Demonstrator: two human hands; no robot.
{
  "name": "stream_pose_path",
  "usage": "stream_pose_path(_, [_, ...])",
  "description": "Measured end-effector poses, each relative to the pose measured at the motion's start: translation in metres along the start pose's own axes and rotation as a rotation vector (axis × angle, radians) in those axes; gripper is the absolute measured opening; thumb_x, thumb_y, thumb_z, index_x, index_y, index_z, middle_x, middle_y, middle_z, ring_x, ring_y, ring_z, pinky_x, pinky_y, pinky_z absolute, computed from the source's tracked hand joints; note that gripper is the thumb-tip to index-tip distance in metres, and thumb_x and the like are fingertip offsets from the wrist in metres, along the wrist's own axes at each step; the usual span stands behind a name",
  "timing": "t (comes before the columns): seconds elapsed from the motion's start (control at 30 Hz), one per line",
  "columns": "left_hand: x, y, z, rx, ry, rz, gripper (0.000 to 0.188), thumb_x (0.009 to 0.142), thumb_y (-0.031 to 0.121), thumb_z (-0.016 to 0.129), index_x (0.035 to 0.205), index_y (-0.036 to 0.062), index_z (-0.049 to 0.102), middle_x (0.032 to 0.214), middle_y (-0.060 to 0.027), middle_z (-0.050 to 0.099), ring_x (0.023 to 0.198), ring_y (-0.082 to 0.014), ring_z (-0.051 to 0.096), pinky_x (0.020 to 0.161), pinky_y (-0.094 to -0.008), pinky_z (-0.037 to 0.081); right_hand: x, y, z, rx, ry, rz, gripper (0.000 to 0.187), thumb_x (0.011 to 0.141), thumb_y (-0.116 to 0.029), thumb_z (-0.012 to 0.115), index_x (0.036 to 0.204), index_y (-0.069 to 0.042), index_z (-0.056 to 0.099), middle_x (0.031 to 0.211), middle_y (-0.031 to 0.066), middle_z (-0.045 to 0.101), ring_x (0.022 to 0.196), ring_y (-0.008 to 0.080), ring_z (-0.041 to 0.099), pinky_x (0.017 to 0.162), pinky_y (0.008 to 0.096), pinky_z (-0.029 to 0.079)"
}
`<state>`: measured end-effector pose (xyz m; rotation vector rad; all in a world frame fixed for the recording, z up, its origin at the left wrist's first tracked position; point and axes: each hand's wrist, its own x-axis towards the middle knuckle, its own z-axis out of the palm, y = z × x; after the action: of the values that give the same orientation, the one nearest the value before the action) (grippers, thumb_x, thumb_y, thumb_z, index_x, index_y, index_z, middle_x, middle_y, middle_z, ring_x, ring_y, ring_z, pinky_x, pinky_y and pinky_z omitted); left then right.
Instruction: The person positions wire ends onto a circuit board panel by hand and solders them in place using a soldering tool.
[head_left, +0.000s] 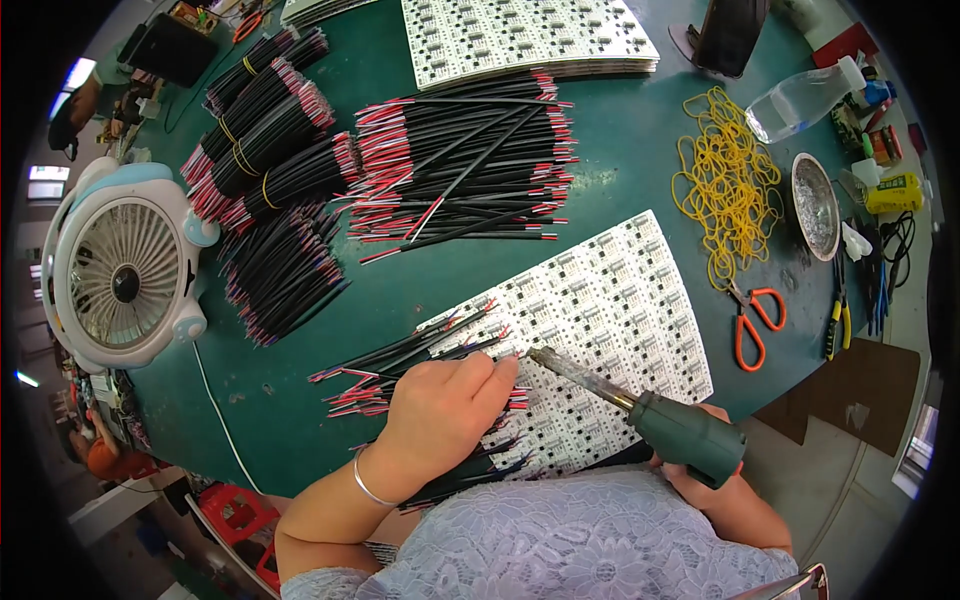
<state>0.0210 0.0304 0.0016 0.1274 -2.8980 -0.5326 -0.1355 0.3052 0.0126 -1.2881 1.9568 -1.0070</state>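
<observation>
Just below the centre of the frame, your left hand (pixel 445 412) was closed in a pinch on a thin wire end (pixel 518 355), just beside the tip of the soldering iron (pixel 688 435), while your right hand (pixel 702 486), lower right and partly hidden, was wrapped around that iron's green handle. The white circuit-board sheet (pixel 625 320) lay from the centre toward the right, with black wires (pixel 385 362) reaching over its left edge. More wires (pixel 470 150) sat upper centre, and yellow rubber bands (pixel 727 175) lay upper right, touching orange-handled cutters (pixel 741 298)
</observation>
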Motion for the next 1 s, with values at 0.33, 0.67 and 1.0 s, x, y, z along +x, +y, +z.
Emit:
stream_pose_path(0.33, [0.0020, -0.0007, -0.0007, -0.007, -0.003, 0.008, 0.028, 0.070, 0.008, 0.063, 0.097, 0.0074, 0.067, 0.070, -0.0015, 0.048, 0.055, -0.0155, 0.053, 0.047, -0.0299, 0.040, 0.0053, -0.0040, -0.0021, 0.019, -0.069, -0.028, 0.033, 0.089, -0.013, 0.057, 0.116, 0.005, 0.049, 0.108, 0.0137, 0.055, 0.069, 0.0163, 0.065, 0.064, 0.0298, 0.053])
stream_pose_path(0.67, [-0.0008, -0.0023, 0.0037, -0.018, 0.012, -0.017, 0.032, 0.065, 0.005, 0.064, 0.096, 0.0099, 0.068, 0.071, -0.0006, 0.051, 0.056, -0.0172, 0.053, 0.048, -0.0310, 0.040, 0.0028, -0.0015, 0.0004, -0.083, 0.063, -0.054, 0.019, 0.086, -0.019, 0.056, 0.095, -0.002, 0.059, 0.068, 0.0044, 0.061, 0.062, 0.0163, 0.064, 0.065, 0.0321, 0.049])
stream_pose_path(1.0, [-0.0022, -0.0054, 0.0050, -0.046, 0.008, -0.013, 0.036, 0.060, 0.004, 0.064, 0.095, 0.0115, 0.068, 0.072, -0.0004, 0.054, 0.059, -0.0186, 0.056, 0.050, -0.0319, 0.041, 0.0072, -0.0044, -0.0034, 0.095, -0.030, -0.048, 0.030, 0.087, -0.007, 0.052, 0.115, 0.003, 0.048, 0.091, 0.0101, 0.061, 0.066, 0.0160, 0.064, 0.065, 0.0307, 0.052])
